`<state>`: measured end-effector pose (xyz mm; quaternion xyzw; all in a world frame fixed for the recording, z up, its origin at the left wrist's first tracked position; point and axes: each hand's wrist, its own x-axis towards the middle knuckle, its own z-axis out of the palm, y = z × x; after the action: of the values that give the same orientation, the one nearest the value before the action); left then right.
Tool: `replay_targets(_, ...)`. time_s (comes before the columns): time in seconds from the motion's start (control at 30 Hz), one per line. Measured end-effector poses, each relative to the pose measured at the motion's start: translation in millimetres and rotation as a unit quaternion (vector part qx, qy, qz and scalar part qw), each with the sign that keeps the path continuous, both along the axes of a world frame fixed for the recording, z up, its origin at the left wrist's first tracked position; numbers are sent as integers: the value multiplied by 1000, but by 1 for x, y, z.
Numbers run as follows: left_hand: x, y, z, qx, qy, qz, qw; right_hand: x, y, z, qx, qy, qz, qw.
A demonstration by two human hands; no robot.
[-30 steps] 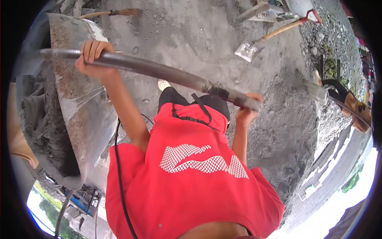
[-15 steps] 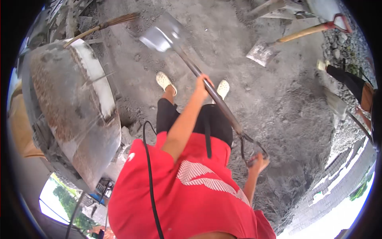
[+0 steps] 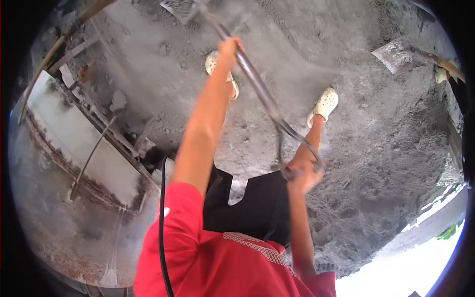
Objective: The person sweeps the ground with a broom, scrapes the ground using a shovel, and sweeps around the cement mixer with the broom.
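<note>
Shovel | left fingers grasping shaft | right fingers grasping handle | red shirt: white mesh print

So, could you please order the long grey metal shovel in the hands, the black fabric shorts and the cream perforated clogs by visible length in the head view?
1. Grey metal shovel, reaching the top edge
2. Black shorts
3. Right clog and left clog, unranked: the left forearm partly hides the latter

A red shirt tops black shorts and cream clogs.
</note>
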<state>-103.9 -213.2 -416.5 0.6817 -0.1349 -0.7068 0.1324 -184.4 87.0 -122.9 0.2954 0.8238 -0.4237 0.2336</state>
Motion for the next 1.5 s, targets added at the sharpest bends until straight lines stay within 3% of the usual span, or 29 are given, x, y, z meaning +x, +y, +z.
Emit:
replay_targets(0.03, 8, -44, -5, 9, -39, 0, 999, 17, -23, -22, -107, -12, -16, 994)
replay_targets(0.07, 2, -78, 25, -29, -114, -22, 993, 26, -56, -21, -166, -22, -78, 983)
replay_targets(0.17, 13, -148, 93, -97, -8, -73, 993, 56, -82, -15, -173, -36, -113, 978)
replay_targets(0.37, -52, -192, 351, -69, 157, 53, 984, 6, -82, 120, -318, 162, 64, 932)
replay_targets(0.43, -57, -165, 458, -137, 166, 49, 975, -25, -62, 162, -320, 183, 46, 929)
replay_targets(0.5, -56, -137, 551, -195, 169, 41, 965, -52, -49, 217, -449, 122, 14, 885)
replay_targets(0.6, -10, -94, 660, -274, 340, 101, 894, -65, 4, 248, -460, 190, 160, 853)
replay_targets(0.7, 36, -27, 756, -295, 534, 102, 786, -63, 34, 307, -472, 268, 199, 816)
replay_targets(0.73, 50, -3, 773, -328, 549, 118, 760, -70, 35, 334, -530, 297, 265, 749)
replay_targets(0.77, 62, 16, 788, -362, 560, 128, 734, -79, 38, 345, -543, 289, 293, 732)
replay_targets(0.87, 88, 57, 778, -418, 671, 148, 594, -99, 49, 375, -531, 301, 376, 698)
replay_targets(0.93, 110, 79, 756, -436, 649, 180, 596, -125, 47, 393, -456, 387, 422, 681)
replay_targets(1.03, 114, 87, 727, -392, 760, 238, 460, -129, 51, 415, -416, 454, 451, 646)
replay_targets(1.07, 128, 83, 715, -370, 776, 255, 442, -125, 54, 423, -404, 473, 461, 633)
replay_targets(1.17, 150, 70, 686, -275, 794, 280, 465, -95, 63, 433, -369, 491, 457, 643)
replay_targets(1.23, 173, 61, 668, -222, 784, 315, 487, -62, 61, 429, -406, 452, 388, 693)
replay_targets(1.27, 186, 57, 660, -198, 776, 340, 493, -45, 62, 425, -457, 398, 344, 717)
replay_targets(1.3, 194, 52, 654, -170, 765, 371, 497, -33, 61, 411, -487, 283, 277, 778)
replay_targets(1.37, 201, 44, 645, -116, 754, 413, 497, -13, 72, 387, -387, 272, 252, 844)
replay_targets(1.5, 192, 56, 655, -159, 781, 277, 537, 23, 88, 372, -287, 207, 226, 908)
